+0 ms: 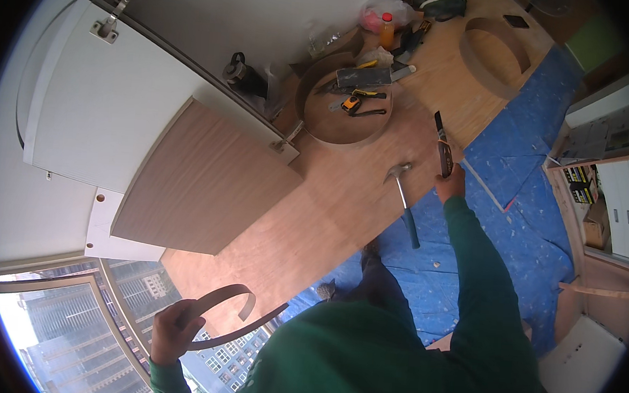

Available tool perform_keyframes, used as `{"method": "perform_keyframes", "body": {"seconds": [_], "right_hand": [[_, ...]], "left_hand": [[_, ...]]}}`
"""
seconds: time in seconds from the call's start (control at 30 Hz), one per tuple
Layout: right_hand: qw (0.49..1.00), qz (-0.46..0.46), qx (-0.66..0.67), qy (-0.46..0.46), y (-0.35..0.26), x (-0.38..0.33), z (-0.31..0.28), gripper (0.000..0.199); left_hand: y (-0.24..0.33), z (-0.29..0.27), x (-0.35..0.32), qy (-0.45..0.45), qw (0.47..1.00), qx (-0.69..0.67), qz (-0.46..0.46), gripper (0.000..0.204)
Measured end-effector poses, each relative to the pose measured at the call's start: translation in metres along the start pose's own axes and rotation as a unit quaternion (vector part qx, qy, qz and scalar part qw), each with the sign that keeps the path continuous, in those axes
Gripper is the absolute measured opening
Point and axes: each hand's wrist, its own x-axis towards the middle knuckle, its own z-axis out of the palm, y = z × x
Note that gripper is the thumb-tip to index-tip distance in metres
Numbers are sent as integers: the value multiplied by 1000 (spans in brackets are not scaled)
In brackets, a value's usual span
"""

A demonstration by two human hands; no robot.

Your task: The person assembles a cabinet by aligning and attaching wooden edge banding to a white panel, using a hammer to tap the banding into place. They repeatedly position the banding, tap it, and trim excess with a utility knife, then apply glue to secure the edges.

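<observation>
My left hand (171, 332) is closed around a curling brown strip of edge banding (223, 293), whose free end loops over the near left edge of the plywood surface (313, 218). Out to the right, my right hand (450, 185) grips a utility knife (444, 150) by its dark handle, the black blade pointing away from me. Just left of it lies a claw hammer (403, 195), its green handle sticking out past the plywood edge. A wood-grain panel (211, 179) rests on the left part of the plywood, beside a white cabinet door (112, 98) with metal hinges.
A large coil of banding (339, 142) surrounds an orange tape measure (349, 105) and other tools. Another coil (475, 62) lies farther right. Behind stand a black flask (244, 75) and an orange bottle (387, 34). Blue sheeting (514, 230) covers the floor; windows (54, 325) are at left.
</observation>
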Motion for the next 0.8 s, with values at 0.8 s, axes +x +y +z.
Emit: {"method": "perform_keyframes", "body": {"seconds": [0.8], "right_hand": [[985, 47, 40, -161, 44, -154, 95, 28]], "left_hand": [[28, 15, 43, 33, 997, 40, 55, 35]]}}
